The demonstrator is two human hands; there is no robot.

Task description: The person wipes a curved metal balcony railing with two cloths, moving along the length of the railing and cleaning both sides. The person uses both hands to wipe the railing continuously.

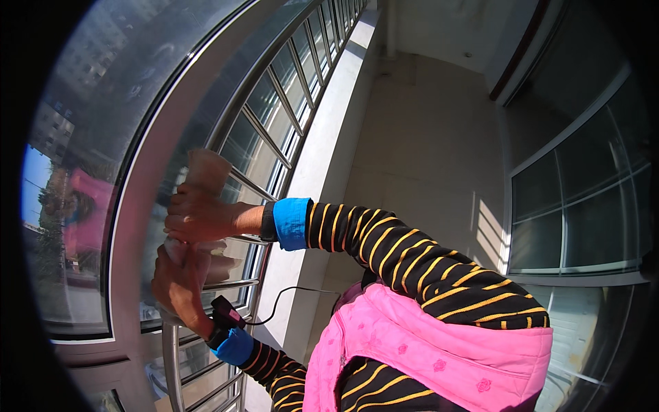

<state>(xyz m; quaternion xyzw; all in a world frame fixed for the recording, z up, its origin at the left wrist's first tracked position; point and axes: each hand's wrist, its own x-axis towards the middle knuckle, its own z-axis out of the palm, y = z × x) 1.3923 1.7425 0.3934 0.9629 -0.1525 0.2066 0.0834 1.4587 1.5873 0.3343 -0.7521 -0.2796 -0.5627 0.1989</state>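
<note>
My right hand is closed round a pale beige-pink cloth on the top bar of a metal railing. Part of the cloth sticks out beyond the knuckles, and more of it hangs below, behind the bar. Close beneath, my left hand is also closed on the cloth against the same bar. The two hands nearly touch. Much of the cloth inside the fingers is hidden. Both forearms wear striped sleeves with blue cuffs and dark wristbands. A small dark device with a cable sits at my left wrist.
A framed window pane stands close to the left of the hands, with a pink reflection in it. Upright bars run below the rail. A white ledge lies beside it. Glazed doors stand at the right.
</note>
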